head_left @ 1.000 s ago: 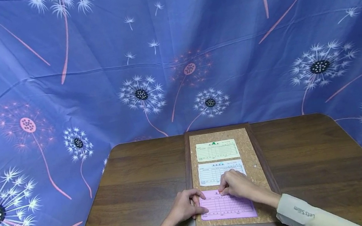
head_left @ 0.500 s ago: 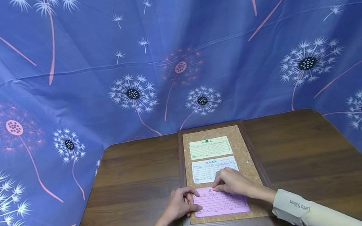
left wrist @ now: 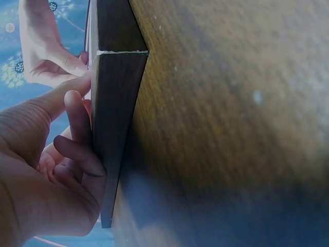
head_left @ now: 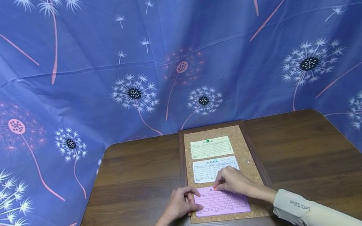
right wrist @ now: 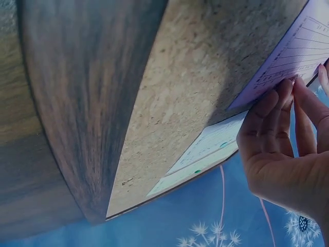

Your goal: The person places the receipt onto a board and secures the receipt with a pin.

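A pink printed slip (head_left: 225, 202) lies on the lower part of a framed cork board (head_left: 238, 141). My right hand (head_left: 234, 182) pinches a small orange push pin (head_left: 215, 189) at the slip's top edge; the fingertips mostly cover it. On the slip's left side, my left hand (head_left: 179, 203) presses with thumb and index finger. The left wrist view has that hand (left wrist: 56, 154) beside the board's dark frame (left wrist: 115, 103), its other fingers bent by the frame. Above the pink slip are a white slip (head_left: 204, 171) and a pale green slip (head_left: 210, 148); the right hand partly covers the white one.
The board rests on a brown wooden table (head_left: 134, 176). A blue dandelion-print cloth (head_left: 246, 62) hangs behind the table and along its sides. A green pin (head_left: 208, 140) and a light blue pin (head_left: 216, 160) sit at the tops of the upper slips.
The head view has shifted slightly. Both hands stay at the pink slip, and the orange pin now shows at the right fingertips.
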`<action>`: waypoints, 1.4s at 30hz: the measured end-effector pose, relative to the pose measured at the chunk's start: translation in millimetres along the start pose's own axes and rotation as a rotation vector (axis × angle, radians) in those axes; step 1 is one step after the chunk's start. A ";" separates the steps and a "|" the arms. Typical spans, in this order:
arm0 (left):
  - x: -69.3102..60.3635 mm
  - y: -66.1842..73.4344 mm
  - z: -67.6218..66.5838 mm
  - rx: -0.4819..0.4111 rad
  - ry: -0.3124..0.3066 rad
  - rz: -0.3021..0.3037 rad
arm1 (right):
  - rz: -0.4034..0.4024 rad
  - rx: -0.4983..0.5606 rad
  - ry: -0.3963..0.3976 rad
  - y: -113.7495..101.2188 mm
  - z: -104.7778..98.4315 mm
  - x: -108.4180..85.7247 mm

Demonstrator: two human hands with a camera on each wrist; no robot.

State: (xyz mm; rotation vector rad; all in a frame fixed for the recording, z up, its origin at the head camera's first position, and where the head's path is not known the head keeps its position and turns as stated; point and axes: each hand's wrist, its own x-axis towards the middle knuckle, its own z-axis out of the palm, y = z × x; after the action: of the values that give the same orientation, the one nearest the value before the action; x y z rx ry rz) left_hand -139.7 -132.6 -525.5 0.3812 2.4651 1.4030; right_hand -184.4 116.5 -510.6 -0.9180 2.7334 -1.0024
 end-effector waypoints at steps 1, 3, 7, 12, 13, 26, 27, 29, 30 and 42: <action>-0.5 0.2 0.2 -0.003 -0.002 -0.001 | 0.001 0.001 0.002 -0.2 0.5 -0.7; -1.6 0.7 0.7 -0.008 -0.006 -0.003 | 0.007 0.005 0.005 -0.9 1.2 -1.9; -4.2 1.3 2.3 -0.016 -0.011 -0.004 | 0.018 0.013 0.008 -2.4 2.1 -5.2; -6.3 1.6 3.3 -0.025 -0.019 -0.006 | 0.026 0.041 -0.020 -4.8 1.0 -8.0; -6.0 1.3 3.1 -0.026 -0.020 -0.006 | 0.021 0.039 -0.029 -5.2 0.3 -8.2; 1.8 -2.0 5.4 -0.027 -0.001 -0.001 | 0.006 -0.004 -0.106 2.3 -6.0 -12.7; 2.6 -2.2 5.4 -0.025 0.001 0.004 | 0.012 0.003 -0.103 4.0 -5.6 -12.8; 3.9 -2.7 4.6 -0.030 -0.006 0.017 | 0.008 0.021 -0.105 6.4 -5.7 -13.1; 4.5 -3.0 4.0 -0.039 -0.013 0.024 | 0.002 0.031 -0.107 7.8 -6.0 -13.2; 14.2 -10.0 -11.3 -0.203 -0.130 0.075 | -0.187 0.079 -0.131 23.7 -17.4 -31.1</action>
State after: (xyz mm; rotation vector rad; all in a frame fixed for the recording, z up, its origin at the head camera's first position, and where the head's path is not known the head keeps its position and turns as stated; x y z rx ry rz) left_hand -157.9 -141.3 -530.2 0.5061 2.2026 1.5876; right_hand -175.9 158.1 -515.2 -1.1982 2.5192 -1.0305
